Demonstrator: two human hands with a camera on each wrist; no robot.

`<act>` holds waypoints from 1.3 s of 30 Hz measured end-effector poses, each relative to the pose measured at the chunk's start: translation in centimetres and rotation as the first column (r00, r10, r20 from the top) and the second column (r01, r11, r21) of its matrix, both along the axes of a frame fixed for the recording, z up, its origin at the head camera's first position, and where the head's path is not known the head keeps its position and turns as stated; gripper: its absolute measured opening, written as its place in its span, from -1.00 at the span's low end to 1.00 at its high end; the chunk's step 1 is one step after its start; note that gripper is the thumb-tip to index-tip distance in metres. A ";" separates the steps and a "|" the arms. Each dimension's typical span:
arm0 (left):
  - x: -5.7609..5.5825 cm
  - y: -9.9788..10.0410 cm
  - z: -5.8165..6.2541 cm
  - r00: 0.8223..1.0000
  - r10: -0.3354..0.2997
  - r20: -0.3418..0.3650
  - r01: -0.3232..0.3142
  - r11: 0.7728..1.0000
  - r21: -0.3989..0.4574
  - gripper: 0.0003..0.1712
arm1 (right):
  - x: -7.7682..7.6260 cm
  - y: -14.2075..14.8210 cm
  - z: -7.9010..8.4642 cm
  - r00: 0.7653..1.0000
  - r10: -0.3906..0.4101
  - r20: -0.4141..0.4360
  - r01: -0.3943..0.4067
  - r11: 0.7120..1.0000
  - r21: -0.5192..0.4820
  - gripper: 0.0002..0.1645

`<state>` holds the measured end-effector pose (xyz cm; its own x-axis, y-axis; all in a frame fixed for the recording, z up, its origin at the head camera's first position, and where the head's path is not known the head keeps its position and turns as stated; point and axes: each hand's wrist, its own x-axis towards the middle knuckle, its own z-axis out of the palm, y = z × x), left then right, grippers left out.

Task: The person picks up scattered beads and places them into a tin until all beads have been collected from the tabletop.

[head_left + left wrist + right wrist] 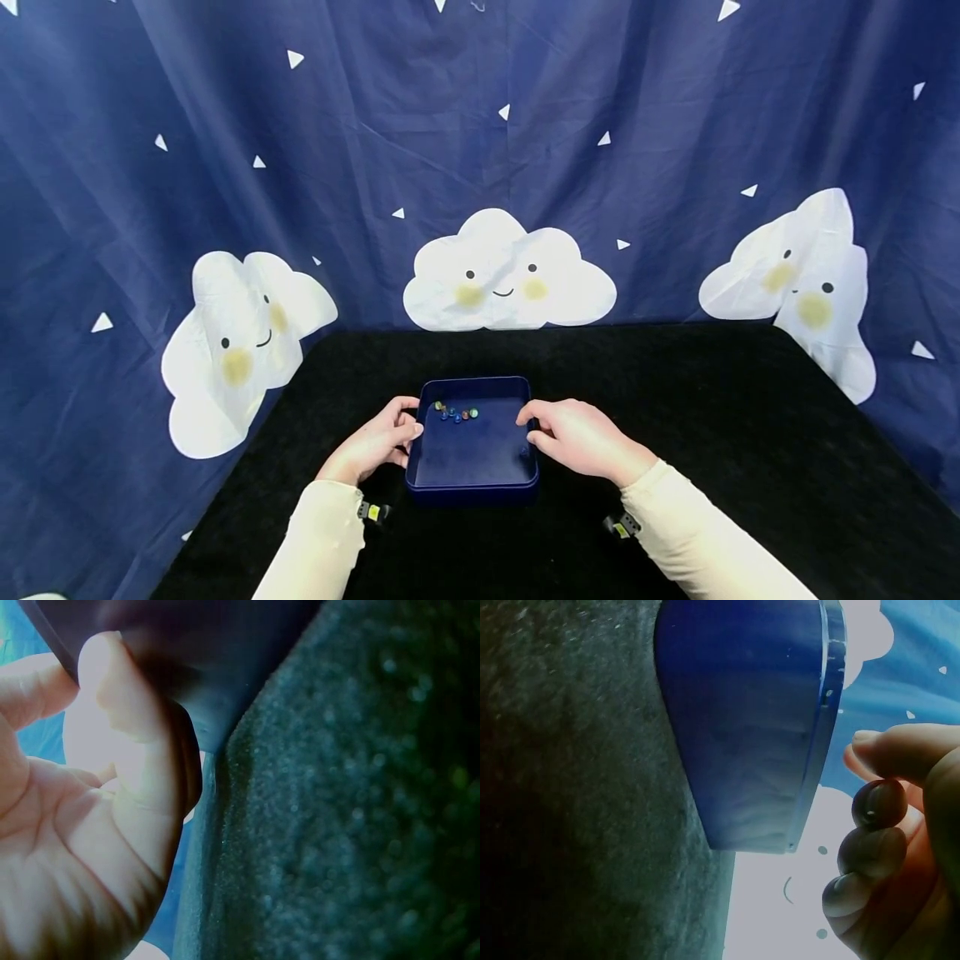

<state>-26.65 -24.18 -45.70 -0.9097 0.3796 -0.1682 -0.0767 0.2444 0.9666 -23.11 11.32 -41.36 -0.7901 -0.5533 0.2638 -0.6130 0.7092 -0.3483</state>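
A dark blue square tray (472, 483) with low walls stands on the black cloth in front of me. In its back left part lies a loose row of several small glass marbles (457, 418), green, blue and reddish. A dark blue one (523, 451) lies near the right wall. My left hand (378, 440) grips the tray's left side, thumb at the rim and fingers along the outside. My right hand (573, 433) hovers over the right rim, fingers loosely bent and thumb apart from the index finger. In the right wrist view nothing shows between those fingers (881, 802).
Black cloth (675, 392) covers the table around the tray. Behind and to the sides hangs a blue curtain (360, 167) with white triangles and smiling clouds (510, 292). A small camera is strapped to each wrist.
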 end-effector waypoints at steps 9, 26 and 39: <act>0.0 0.1 -0.2 1.000 0.009 -0.001 -0.009 1.000 0.008 -0.38 | 0.4 1.3 -0.1 0.999 -0.036 -0.003 0.036 0.999 -0.019 -0.78; 0.3 0.1 0.0 1.000 0.004 -0.008 -0.004 1.000 -0.002 -0.42 | 1.6 5.8 -0.5 0.990 -0.113 0.084 0.116 0.993 -0.030 -0.82; 0.3 0.1 0.1 1.000 0.010 -0.004 -0.010 1.000 -0.009 -0.41 | 3.0 12.3 -0.8 0.978 -0.178 0.108 0.185 0.981 -0.054 -0.84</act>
<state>-26.38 -24.06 -45.61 -0.9141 0.3692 -0.1678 -0.0751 0.2524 0.9647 -20.10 23.65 -42.13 -0.9004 -0.3832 0.2059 -0.4348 0.7799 -0.4502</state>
